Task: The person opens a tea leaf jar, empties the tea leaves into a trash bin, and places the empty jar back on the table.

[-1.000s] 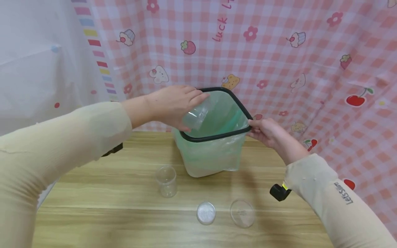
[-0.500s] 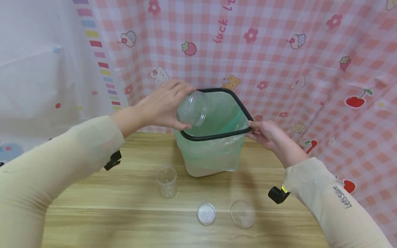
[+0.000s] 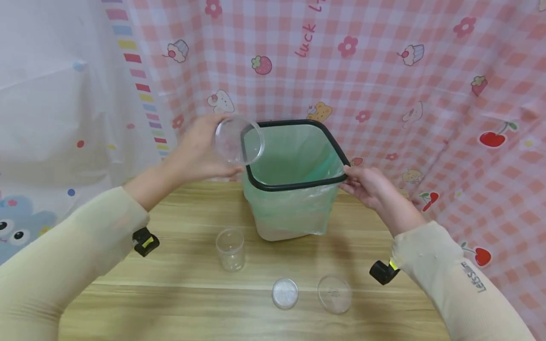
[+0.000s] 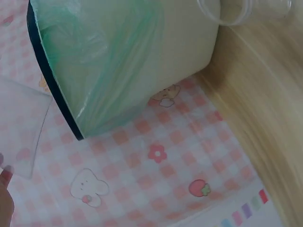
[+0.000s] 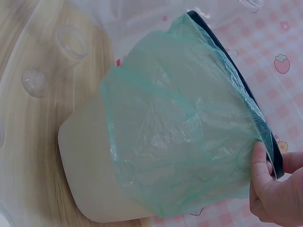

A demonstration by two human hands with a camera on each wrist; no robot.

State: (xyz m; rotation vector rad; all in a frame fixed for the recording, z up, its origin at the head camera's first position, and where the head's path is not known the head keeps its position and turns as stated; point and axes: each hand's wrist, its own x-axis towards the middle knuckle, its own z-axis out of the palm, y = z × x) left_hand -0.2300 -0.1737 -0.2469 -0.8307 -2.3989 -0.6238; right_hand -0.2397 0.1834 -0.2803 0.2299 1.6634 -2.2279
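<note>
My left hand (image 3: 192, 151) grips a clear plastic jar (image 3: 232, 142) at the bin's left rim. Its round mouth is turned toward the head camera, and no contents show through the wall. In the left wrist view the jar (image 4: 21, 127) appears at the left edge, beside the black rim. A pale bin (image 3: 277, 232) stands on the table, lined with a translucent green bag (image 3: 294, 206) folded over its rim. At the near right corner, my right hand (image 3: 368, 189) pinches the black rim ring (image 5: 277, 163) between thumb and fingers.
On the wooden table (image 3: 183, 293) a clear cup (image 3: 231, 258) stands in front of the bin. Nearer me lie a small whitish round disc (image 3: 285, 293) and a clear round lid (image 3: 334, 294). A pink checked cloth (image 3: 290, 85) hangs close behind the bin.
My left hand has drawn the jar leftward out of the bin's opening, and its mouth has turned from the bin toward me. My right hand stays at the rim corner.
</note>
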